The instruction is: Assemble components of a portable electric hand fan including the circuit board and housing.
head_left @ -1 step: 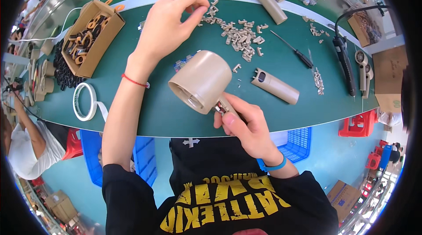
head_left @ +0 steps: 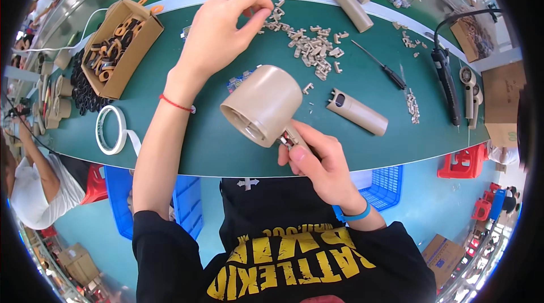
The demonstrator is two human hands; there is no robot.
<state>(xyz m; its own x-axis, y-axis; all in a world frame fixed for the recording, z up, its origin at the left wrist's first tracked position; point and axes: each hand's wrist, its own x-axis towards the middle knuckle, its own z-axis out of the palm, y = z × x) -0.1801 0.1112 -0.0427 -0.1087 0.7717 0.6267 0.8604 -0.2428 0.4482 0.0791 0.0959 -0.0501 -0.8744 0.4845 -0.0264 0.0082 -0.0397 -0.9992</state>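
My right hand [head_left: 324, 167] grips the handle of a beige handheld fan [head_left: 263, 102] by the table's near edge. The fan's round head tilts toward the left, and bits of wiring show in its open handle near my thumb. My left hand [head_left: 224, 30] is over the far side of the table with thumb and forefinger pinched together; whatever is between the tips is hidden. Just beyond those fingertips begins a scattered pile of small beige plastic parts [head_left: 317, 51]. Partly behind the fan head lie blue circuit boards [head_left: 239, 81]. A loose beige handle shell [head_left: 358, 112] rests right of the fan.
A cardboard box [head_left: 126, 59] of black and orange rings stands left, beside a heap of black rings [head_left: 85, 90] and a white tape roll [head_left: 111, 130]. Rightward lie a screwdriver [head_left: 391, 75] and a black corded tool [head_left: 445, 87]. Another beige fan [head_left: 345, 0] lies at the back.
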